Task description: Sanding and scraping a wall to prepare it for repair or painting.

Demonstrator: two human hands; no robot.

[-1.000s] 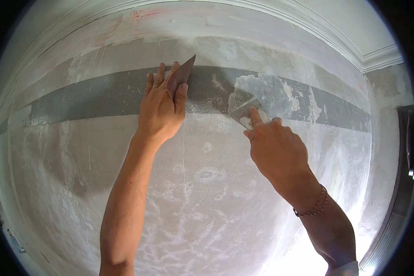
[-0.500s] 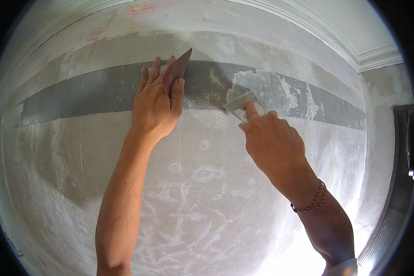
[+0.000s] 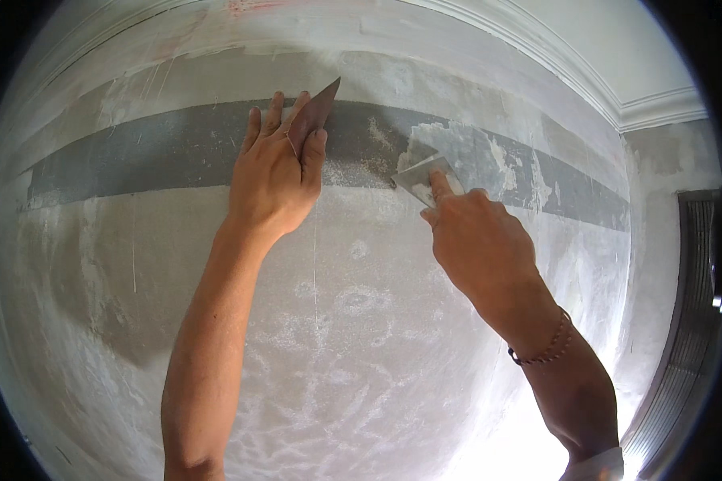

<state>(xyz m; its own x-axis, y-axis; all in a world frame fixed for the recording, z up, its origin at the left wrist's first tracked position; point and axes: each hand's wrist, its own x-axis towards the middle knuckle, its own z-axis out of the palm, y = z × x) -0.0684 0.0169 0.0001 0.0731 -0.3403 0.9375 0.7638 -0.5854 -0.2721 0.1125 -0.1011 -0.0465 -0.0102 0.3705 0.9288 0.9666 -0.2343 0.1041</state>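
My left hand [image 3: 271, 180] rests on the wall with its fingers spread upward. Between its thumb and forefinger it keeps a thin reddish-brown scraper blade [image 3: 317, 112], whose pointed corner sticks up to the right. My right hand [image 3: 485, 244] grips a putty knife [image 3: 425, 178], the forefinger pressed along its pale metal blade. That blade lies against the dark grey band [image 3: 176, 148] running across the wall, at the lower left edge of a light grey scuffed patch [image 3: 469, 148]. The putty knife's handle is hidden in my right hand.
The wall [image 3: 353, 264] is bare and grey-beige, with whitish blotches and thin scratches. White ceiling moulding [image 3: 573, 56] runs along the top and into the right corner. A dark ribbed frame [image 3: 682, 321] stands at the far right. Bright light falls at the lower right.
The whole view has shifted slightly. Both hands keep almost the same places on the wall, and each still holds its tool.
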